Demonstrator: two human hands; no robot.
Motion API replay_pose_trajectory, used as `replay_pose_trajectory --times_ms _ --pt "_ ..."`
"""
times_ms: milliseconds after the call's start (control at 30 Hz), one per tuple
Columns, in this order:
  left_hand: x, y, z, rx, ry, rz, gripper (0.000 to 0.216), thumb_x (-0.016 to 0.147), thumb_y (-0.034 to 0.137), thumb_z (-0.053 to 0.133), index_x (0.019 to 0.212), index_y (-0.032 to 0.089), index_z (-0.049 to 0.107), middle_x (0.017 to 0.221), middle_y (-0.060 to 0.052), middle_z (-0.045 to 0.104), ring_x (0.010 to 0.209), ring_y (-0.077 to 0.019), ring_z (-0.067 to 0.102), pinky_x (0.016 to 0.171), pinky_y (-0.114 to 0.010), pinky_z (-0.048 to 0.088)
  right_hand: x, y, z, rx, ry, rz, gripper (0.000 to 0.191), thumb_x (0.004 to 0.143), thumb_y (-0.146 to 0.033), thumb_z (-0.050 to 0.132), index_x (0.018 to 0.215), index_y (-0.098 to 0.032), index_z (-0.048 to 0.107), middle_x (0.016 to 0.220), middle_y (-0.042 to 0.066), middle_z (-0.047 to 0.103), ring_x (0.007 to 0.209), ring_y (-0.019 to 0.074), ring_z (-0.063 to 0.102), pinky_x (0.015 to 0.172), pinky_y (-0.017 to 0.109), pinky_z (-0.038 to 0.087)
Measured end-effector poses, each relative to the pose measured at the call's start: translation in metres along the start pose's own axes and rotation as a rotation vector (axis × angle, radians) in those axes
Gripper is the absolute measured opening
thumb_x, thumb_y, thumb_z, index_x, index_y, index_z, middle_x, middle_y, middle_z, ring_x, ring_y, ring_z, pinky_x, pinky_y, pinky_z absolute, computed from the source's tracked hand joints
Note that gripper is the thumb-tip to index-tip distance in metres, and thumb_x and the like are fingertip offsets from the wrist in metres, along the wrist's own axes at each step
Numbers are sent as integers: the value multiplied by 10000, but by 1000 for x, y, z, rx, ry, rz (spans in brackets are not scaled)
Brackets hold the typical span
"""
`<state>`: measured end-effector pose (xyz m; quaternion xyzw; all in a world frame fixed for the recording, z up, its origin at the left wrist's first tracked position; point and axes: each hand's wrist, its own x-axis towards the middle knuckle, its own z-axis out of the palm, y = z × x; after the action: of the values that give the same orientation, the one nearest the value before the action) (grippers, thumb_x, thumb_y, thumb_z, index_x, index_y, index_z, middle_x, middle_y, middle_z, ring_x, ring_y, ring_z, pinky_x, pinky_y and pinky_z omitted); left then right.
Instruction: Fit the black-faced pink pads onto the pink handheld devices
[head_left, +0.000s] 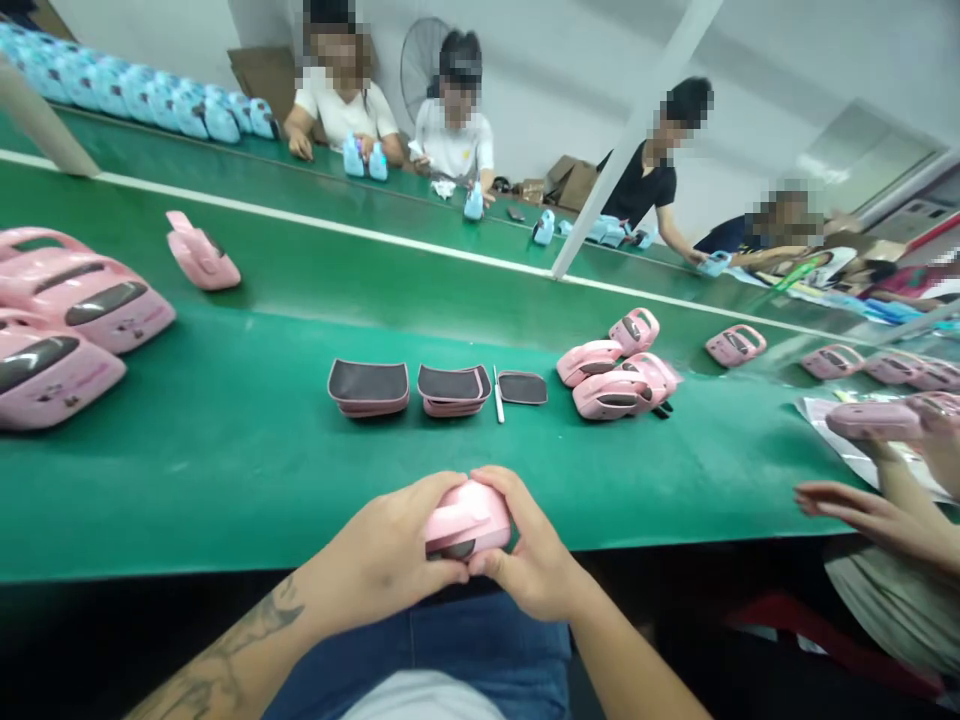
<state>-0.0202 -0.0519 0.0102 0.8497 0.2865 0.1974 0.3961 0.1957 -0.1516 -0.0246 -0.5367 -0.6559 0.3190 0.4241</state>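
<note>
Probably, the pink toy (474, 518) by the near edge of the tabletop (225, 490) was light, hard and a bit slippery, best held at both ends. The left hand (394, 550) and right hand (541, 565) faced each other, fingers curled snugly around it, thumb tips nearly touching, forearms leaning inward.

Pink cases (56, 375), left: we see print, too small to read.
Sheet (841, 440), right: nothing we can read.
</note>
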Motion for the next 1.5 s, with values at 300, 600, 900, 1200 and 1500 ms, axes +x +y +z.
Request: replay_pose_trajectory --times_ms 300,600,900,1200,1500 --pt "4 -31 31 -343 -129 -194 968 645 214 882 1532 273 500 1567 -95 552 1435 -335 534 1237 -457 410 -37 16 -32 -71 3 223 706 931 -277 679 1586 -325 419 1638 91 455 1517 325 434 1280 549 320" --pt "14 -30 58 -457 -34 -33 819 700 312 887 1458 223 592 1447 -86 653 1332 -328 606 1200 -459 443 -43 28 1 107 292 266 759 835 -514 804 1479 -236 515 1468 142 639 1336 339 629 1107 474 539" --pt "-20 -36 30 -426 34 -84 861 692 450 899 1461 223 583 1355 -88 688 1212 -319 661 1096 -427 518 -16 -1 42 63 378 293 714 745 -525 811 1348 -215 589 1258 124 755 1153 337 719 952 457 607" --pt "-8 -51 60 -480 548 -10 602 1029 618 381 1118 129 721 1045 -122 752 978 -257 693 901 -376 539 2 13 76 -80 422 139 589 768 -566 783 1234 -227 661 1168 104 771 1048 355 734 868 456 624" --pt "-18 -54 72 -435 757 -64 655 987 703 399 987 162 767 935 -133 777 895 -269 716 829 -386 573 -13 37 93 -195 404 103 660 811 -564 770 1345 -219 593 1289 120 724 1138 365 708 957 476 595"
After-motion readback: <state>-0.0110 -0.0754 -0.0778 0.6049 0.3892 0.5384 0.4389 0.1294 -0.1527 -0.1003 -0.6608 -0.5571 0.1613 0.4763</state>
